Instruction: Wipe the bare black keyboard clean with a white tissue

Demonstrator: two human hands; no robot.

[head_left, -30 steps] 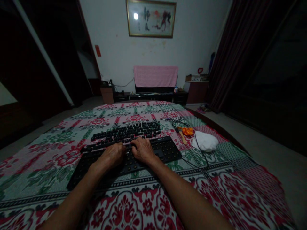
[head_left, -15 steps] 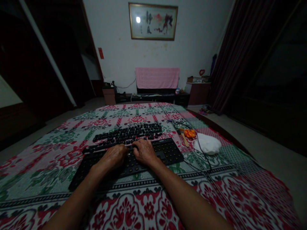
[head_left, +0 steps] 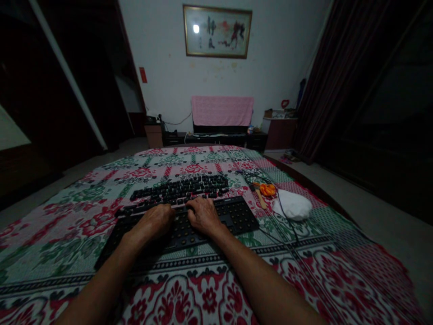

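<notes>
"Keyboard [head_left: 184, 232], long and black, lies at a slant on a flowered red, green and white cloth [head_left: 176, 307], its left end nearer the person. Rows of small yellowish dots run across its face."

"Where are the hands?"

"Over the middle of it, side by side, a narrow gap between them. The left hand [head_left: 158, 220] is curled, its fingertips hidden from me. The right hand [head_left: 203, 213] bends over the far edge. I can't tell whether either one grips anything."

"What's around them?"

"Just beyond the keyboard, loose black keys [head_left: 189, 187] sit in rough rows. At its right end a thin cable [head_left: 269, 235] trails over the cloth. Near there lie a wooden-handled tool [head_left: 260, 197], an orange bundle [head_left: 267, 189] and a crumpled white bundle [head_left: 293, 206]."

"And across the room?"

"A pink towel [head_left: 222, 110], draped low by the wall, with a gold-framed picture [head_left: 218, 31] hanging above it."
</notes>
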